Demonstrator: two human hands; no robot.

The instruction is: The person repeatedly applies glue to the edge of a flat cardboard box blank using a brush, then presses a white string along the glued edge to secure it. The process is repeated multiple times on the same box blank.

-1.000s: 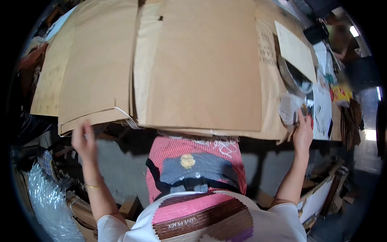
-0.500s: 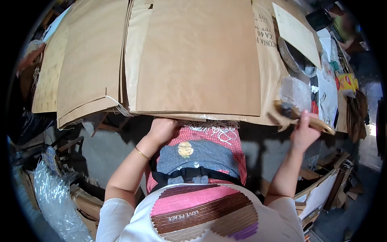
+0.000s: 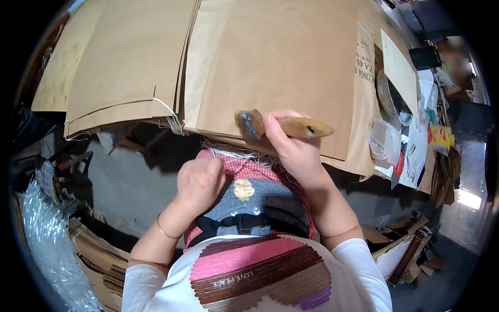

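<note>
Hands [image 3: 200,182], right [image 3: 297,152] gripping brush [image 3: 304,128], hover near brown paper [image 3: 283,57], cardboard [image 3: 103,260] stacked below

Left hand [image 3: 200,181] at eight o'clock, palm hidden, brown sheet [image 3: 283,62] cut off at twelve, person [image 3: 458,65] blurred at two, bowl [image 3: 385,94] there part-covered

Left hand [image 3: 200,182]: before the near edge of the brown paper sheet [image 3: 280,62], fingers curled. Right hand [image 3: 299,156]: across that edge, fingers and thumb closed in a grip. Both forearms [image 3: 332,208] angle inward toward the sheet.
</note>
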